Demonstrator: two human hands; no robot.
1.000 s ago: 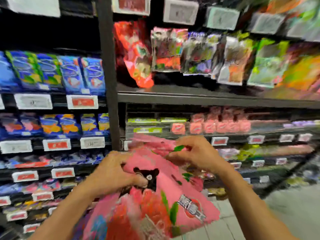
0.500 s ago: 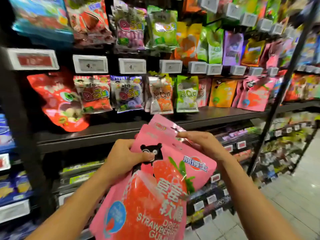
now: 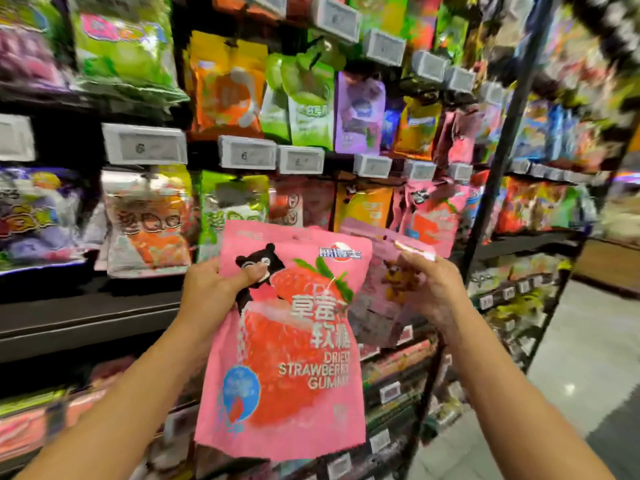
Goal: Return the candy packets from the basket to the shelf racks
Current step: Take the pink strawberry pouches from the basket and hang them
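- Glossy, flat pink strawberry gummy packet (image 3: pixel 287 341), rectangular, crinkled.
- Left hand (image 3: pixel 211 289) fingers pinching its upper left edge, thumb on front.
- Right hand (image 3: pixel 433 289) fingers pinching a second pink packet (image 3: pixel 381 306) behind.

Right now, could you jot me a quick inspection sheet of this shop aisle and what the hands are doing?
Surface: dark shelf ledge below the hanging bags, bare where visible.
Job's things: pink strawberry gummy packet, upright, facing the camera; second pink packet behind it to the right. Matching pink packets hang on the rack.
Clutter: nothing seen loose; basket not in view.
Hands: left hand grips the front packet, thumb on the bear print; right hand pinches the second packet's top.
Cables: nothing seen.
Surroundings: price tags above rows of hanging bags; tiled floor at right.
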